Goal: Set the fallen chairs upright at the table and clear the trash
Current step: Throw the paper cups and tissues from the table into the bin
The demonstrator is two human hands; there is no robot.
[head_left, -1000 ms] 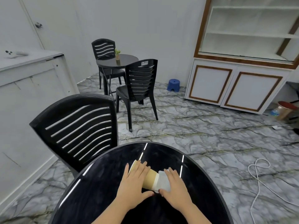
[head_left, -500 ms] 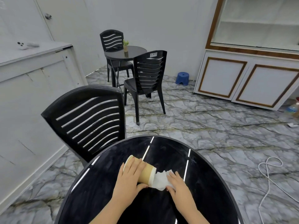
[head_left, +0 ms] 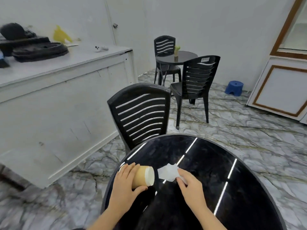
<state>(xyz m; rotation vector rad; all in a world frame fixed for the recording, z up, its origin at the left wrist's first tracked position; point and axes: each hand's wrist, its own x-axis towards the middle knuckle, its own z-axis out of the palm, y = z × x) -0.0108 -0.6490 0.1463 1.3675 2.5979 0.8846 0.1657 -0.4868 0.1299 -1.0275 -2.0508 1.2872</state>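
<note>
A brown paper cup lies on its side at the left edge of the round black table, and my left hand is wrapped around it. Just to its right a crumpled white napkin rests on the tabletop, pinched at its near corner by my right hand. Cup and napkin sit a small gap apart. A black slatted chair stands upright against the table's far left side.
A second black table with a small plant and two upright black chairs stands farther back. A white counter with dark gear runs along the left. A blue stool and white cabinet are at the right.
The camera has turned left. My left hand has drawn the cup leftward to the table's edge, and the napkin now lies apart from the cup instead of against it.
</note>
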